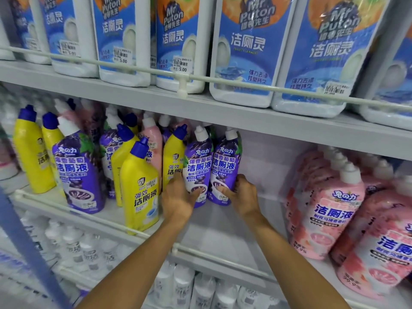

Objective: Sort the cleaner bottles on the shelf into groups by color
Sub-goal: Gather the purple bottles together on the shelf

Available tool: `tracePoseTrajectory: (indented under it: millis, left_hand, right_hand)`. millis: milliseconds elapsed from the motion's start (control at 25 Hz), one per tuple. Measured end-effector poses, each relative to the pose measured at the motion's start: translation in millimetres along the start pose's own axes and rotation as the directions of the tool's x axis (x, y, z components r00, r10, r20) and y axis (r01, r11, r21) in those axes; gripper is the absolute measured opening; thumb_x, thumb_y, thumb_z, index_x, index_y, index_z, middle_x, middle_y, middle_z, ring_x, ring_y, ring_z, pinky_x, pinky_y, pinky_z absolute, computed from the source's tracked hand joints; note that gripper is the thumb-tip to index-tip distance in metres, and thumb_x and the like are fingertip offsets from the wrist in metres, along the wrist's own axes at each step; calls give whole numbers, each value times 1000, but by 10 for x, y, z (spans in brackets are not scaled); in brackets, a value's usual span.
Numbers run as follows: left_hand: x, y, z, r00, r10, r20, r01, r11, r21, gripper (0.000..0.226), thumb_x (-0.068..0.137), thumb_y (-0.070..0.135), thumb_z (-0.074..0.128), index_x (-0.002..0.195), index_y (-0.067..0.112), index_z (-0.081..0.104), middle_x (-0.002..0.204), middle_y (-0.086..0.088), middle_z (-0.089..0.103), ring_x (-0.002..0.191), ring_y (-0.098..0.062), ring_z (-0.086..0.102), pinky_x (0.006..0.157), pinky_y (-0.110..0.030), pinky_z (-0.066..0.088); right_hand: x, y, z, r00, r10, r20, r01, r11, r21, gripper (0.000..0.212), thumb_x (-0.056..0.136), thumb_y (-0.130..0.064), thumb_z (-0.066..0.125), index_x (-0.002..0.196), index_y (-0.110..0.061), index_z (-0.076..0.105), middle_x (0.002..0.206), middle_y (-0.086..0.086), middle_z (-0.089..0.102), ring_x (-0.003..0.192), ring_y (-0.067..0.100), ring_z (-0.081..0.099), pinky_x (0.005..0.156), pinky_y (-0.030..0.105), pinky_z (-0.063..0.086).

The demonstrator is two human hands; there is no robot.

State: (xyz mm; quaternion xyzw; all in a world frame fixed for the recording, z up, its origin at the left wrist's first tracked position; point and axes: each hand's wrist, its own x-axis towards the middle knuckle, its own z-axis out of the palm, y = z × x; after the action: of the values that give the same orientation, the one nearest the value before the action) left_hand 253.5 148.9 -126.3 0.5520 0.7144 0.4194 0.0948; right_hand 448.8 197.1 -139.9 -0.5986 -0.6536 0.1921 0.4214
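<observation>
My left hand (178, 198) grips one purple bottle (198, 162) low, my right hand (244, 195) its twin (226, 163); sliding both, my left knuckles could topple the neighbouring yellow bottle (173, 160).

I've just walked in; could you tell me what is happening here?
A person is sorting cleaner bottles on the middle shelf. The left hand grips one purple bottle, the right hand its purple neighbour. To their left yellow, purple and pink bottles stand mixed; a pink group stands at the right.
</observation>
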Motion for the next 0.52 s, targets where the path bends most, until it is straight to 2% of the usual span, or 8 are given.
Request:
tracePoseTrajectory:
  millis: [160,320,440,520]
  left_hand:
    - [21,79,63,1000,-17,18,16,1000,7,61,76,52,81,112,10,54,112,-12,70,102,-34,67,75,-40,52]
    - [25,161,131,999,-45,14,45,999,-23,60,78,43,83,116,6,54,115,-16,69,106,-37,66,78,-41,50]
    - [38,202,178,998,-52,22,53,998,-40,57,81,38,82,117,5,54,117,-17,69,109,-38,64,80,-42,49]
    - [42,226,207,999,-43,32,45,998,-43,55,81,36,82,117,4,55,117,-18,68,110,-39,64,82,-42,48]
  right_hand:
    - [3,-39,-38,999,-10,30,10,1000,-18,58,76,-52,83,114,-14,61,115,-1,73,85,9,69,69,13,53]
    - [30,-10,-65,1000,-17,12,17,999,-46,59,76,-52,82,114,-11,62,117,4,74,92,19,73,79,30,59]
    - [73,32,-99,1000,-13,8,13,997,-75,60,76,-51,83,114,-10,63,116,5,74,95,22,72,82,33,58]
    - [97,50,-133,1000,-3,24,4,997,-71,59,77,-49,83,116,-10,62,117,5,73,93,19,71,79,28,57]
